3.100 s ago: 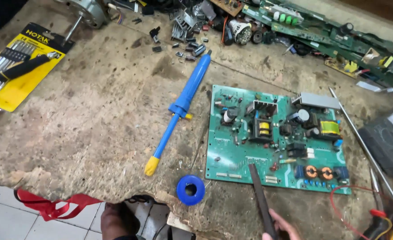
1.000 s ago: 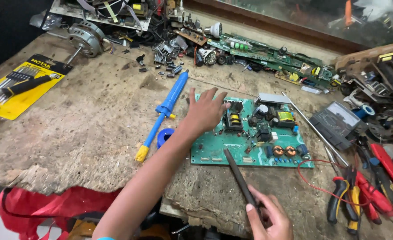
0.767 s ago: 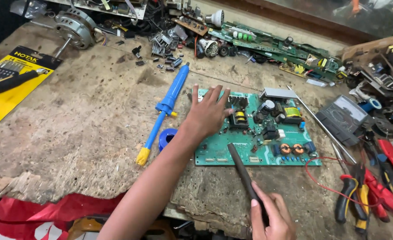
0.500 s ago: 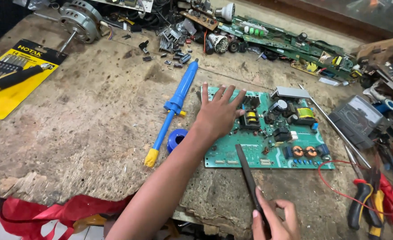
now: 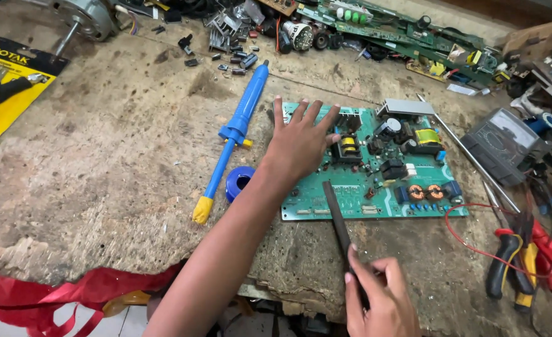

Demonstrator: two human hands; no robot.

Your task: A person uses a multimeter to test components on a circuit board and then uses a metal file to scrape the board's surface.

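A worn, stained worktop (image 5: 101, 162) carries a green circuit board (image 5: 376, 181), a blue desoldering pump (image 5: 232, 140), a blue solder spool (image 5: 238, 181), a yellow tool pack (image 5: 4, 93), red-handled pliers (image 5: 507, 262) and scattered parts

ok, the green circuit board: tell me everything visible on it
The green circuit board lies flat, component side up, on the worn wooden bench. It carries yellow-taped transformers, copper-wound coils, black capacitors and a metal heatsink. The left hand presses flat on its left end. The dark tool in the right hand has its tip at the board's front edge.
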